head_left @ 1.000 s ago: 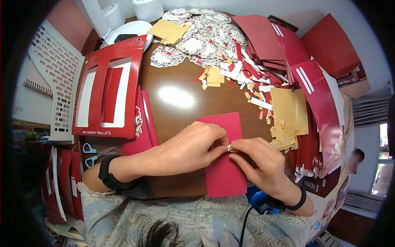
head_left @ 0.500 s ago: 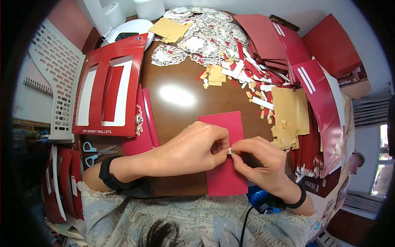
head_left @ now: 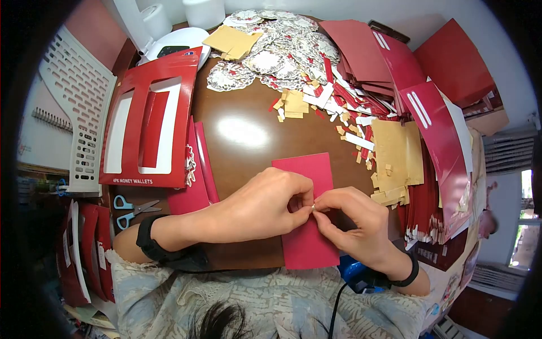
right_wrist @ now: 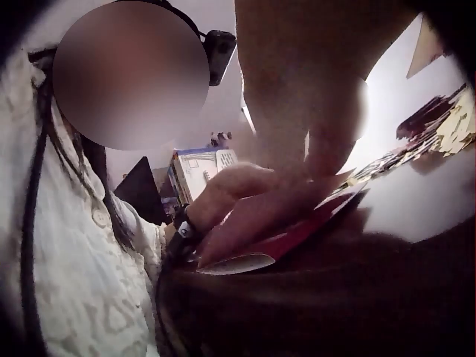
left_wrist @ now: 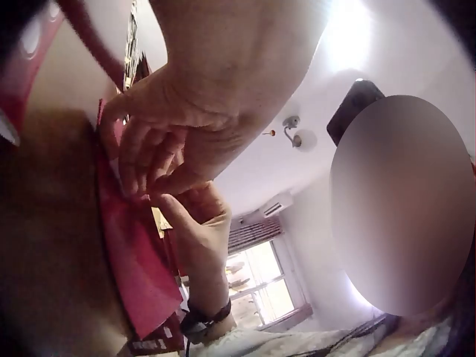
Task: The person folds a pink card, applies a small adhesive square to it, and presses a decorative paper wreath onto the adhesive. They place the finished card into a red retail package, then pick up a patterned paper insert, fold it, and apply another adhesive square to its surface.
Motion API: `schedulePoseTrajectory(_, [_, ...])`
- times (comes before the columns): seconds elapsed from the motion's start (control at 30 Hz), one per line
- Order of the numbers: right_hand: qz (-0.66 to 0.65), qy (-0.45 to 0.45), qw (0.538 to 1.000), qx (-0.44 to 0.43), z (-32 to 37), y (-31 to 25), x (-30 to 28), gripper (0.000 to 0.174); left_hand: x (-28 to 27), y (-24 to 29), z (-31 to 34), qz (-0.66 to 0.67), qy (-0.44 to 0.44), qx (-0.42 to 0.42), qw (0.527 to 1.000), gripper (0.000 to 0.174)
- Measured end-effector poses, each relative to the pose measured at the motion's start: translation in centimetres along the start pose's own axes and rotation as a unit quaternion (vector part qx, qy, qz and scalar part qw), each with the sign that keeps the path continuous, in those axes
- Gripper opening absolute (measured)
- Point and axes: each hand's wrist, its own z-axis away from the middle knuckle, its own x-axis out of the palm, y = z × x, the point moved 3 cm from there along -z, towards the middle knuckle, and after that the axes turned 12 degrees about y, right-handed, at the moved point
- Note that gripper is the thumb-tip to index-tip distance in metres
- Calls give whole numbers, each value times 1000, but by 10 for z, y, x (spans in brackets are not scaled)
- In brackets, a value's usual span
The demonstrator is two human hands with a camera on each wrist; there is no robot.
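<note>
A deep pink-red envelope [head_left: 309,248] lies lengthwise in front of the person, at the near edge of the brown table. Above its middle, both hands meet fingertip to fingertip. Between thumb and index finger, the left hand [head_left: 270,203] pinches a tiny pale piece [head_left: 313,208], mostly hidden by the fingertips. From the other side, the right hand [head_left: 357,219] pinches the same piece. In the right wrist view the envelope [right_wrist: 286,236] shows a gaping end. The left wrist view has the left hand [left_wrist: 197,111] bent over the envelope [left_wrist: 137,256].
Blue-handled scissors [head_left: 134,210] lie by the left forearm, near a red money-wallet pack [head_left: 131,158]. Ornate paper cutouts [head_left: 276,53] are heaped at the back. Strips and scraps [head_left: 333,99], yellow sheets [head_left: 398,152] and stacked red envelopes [head_left: 420,209] fill the right side.
The right fingertips have shifted slightly left, closer against the left ones, and less of the pale piece shows. The envelope stays in place under the hands.
</note>
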Motion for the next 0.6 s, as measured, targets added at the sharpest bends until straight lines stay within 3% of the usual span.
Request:
schedulePoseTrajectory(0.23, [-21,21,999,17,0,-2,1,16,-1,2,1,12,-7,-13,1000,12])
schedulePoseTrajectory(0.4, [-75,23,991,109,3,4,0,15,-2,2,0,21,-17,-22,999,10])
schedulePoseTrajectory(0.6, [-114,42,984,132,5,8,2,15,-4,3,-2,42,-23,-38,998,8])
